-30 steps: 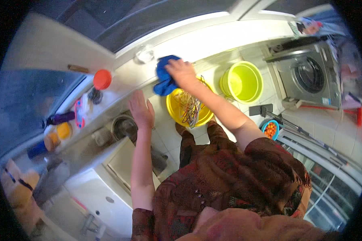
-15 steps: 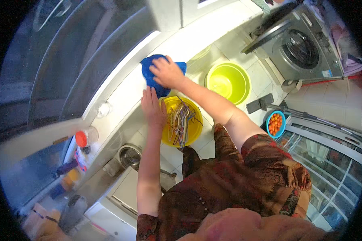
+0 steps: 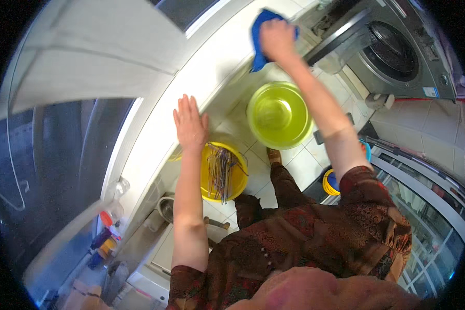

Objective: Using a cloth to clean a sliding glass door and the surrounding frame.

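My right hand (image 3: 278, 40) presses a crumpled blue cloth (image 3: 258, 59) onto the white window ledge (image 3: 212, 62), near its far right part. The fingers are bent over the cloth, and motion blurs them a little. Farther left, my left hand (image 3: 191, 124) lies palm down at the ledge's front edge, fingers stretched out and holding nothing. Below that hand, a yellow basin (image 3: 239, 182) on the floor holds several clothes hangers (image 3: 221, 170). A lime green basin (image 3: 279, 116) stands to its right, below the ledge and my right forearm.
A grey washing machine (image 3: 428, 70) has its round door swung out at the upper right. My right arm partly hides a blue bowl (image 3: 367, 150). A red-lidded jar (image 3: 111, 213) stands at the ledge's left end. Glass panels (image 3: 423, 227) line the lower right.
My right hand has carried the blue cloth along the ledge to the right and away from me. My left hand has let go of the cloth's near edge and rests on the ledge.
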`<act>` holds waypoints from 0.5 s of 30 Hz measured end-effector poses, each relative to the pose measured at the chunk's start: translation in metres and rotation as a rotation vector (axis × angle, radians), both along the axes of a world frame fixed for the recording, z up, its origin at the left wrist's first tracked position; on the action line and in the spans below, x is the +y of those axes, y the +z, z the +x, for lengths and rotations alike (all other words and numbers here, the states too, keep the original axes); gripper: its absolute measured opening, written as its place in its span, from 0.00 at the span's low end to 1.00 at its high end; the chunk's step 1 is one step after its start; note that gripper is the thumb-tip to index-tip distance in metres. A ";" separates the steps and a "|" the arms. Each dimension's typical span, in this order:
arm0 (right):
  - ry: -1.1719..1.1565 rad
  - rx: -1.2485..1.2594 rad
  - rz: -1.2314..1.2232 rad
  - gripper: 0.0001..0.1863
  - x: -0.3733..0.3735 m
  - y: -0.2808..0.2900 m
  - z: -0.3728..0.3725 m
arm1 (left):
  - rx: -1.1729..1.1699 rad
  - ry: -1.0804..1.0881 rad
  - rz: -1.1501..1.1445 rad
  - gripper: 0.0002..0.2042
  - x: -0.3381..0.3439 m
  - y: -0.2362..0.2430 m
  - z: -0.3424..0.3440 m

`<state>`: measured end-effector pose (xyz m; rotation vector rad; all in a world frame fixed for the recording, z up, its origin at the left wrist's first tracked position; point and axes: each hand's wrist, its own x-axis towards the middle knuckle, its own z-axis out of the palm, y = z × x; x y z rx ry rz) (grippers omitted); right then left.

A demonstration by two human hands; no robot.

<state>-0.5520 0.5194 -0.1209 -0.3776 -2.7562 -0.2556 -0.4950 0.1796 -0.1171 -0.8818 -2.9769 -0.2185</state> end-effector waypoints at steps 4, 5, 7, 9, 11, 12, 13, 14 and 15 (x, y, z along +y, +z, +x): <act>0.446 0.036 -0.335 0.18 -0.116 0.000 0.017 | 0.024 -0.001 -0.083 0.29 -0.006 -0.001 0.001; 0.538 0.219 -0.334 0.24 -0.125 0.008 0.030 | 0.031 0.003 -0.076 0.29 -0.006 -0.002 0.003; 0.522 0.231 -0.476 0.25 -0.099 0.000 0.013 | 0.058 0.010 -0.095 0.29 -0.007 -0.007 -0.001; 0.414 0.319 -0.439 0.23 -0.032 -0.013 -0.016 | 0.067 -0.005 -0.100 0.29 0.003 -0.006 -0.001; 0.157 0.216 -0.291 0.21 0.036 -0.016 -0.045 | 0.074 -0.013 -0.112 0.29 0.003 -0.007 -0.002; 0.078 0.237 -0.195 0.17 0.066 -0.010 -0.057 | 0.072 -0.009 -0.114 0.30 0.002 -0.007 -0.002; -0.036 0.116 -0.313 0.16 0.073 0.017 -0.062 | 0.069 0.009 -0.123 0.31 -0.005 -0.007 -0.001; -0.166 -0.014 -0.409 0.18 0.081 0.040 -0.059 | 0.063 0.016 -0.124 0.31 -0.003 -0.009 -0.001; -0.162 -0.021 -0.406 0.18 0.080 0.037 -0.062 | 0.067 0.003 -0.109 0.32 0.001 -0.012 -0.003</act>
